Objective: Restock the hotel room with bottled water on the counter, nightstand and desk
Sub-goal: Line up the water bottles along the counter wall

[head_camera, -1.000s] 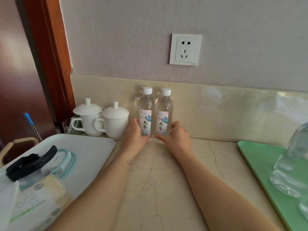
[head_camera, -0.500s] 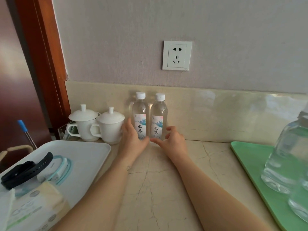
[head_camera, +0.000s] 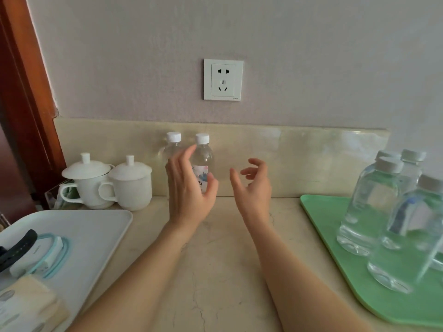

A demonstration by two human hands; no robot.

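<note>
The left water bottle (head_camera: 172,149) and the right water bottle (head_camera: 203,159) stand upright side by side at the back of the table (head_camera: 215,271), against the stone backsplash (head_camera: 311,164). Both hands are raised and hold nothing. The left hand (head_camera: 189,190), fingers loosely spread, is in front of the left bottle. The right hand (head_camera: 255,188), fingers slackly curled, is off to the bottles' right. Lidded cups (head_camera: 96,185) sit to the left, and more bottles (head_camera: 369,207) stand on a green tray (head_camera: 335,248).

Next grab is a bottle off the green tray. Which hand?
Probably right hand: open, empty, on the side of the green tray, nearer the tray bottles. Left hand sits before the two placed bottles.
</note>
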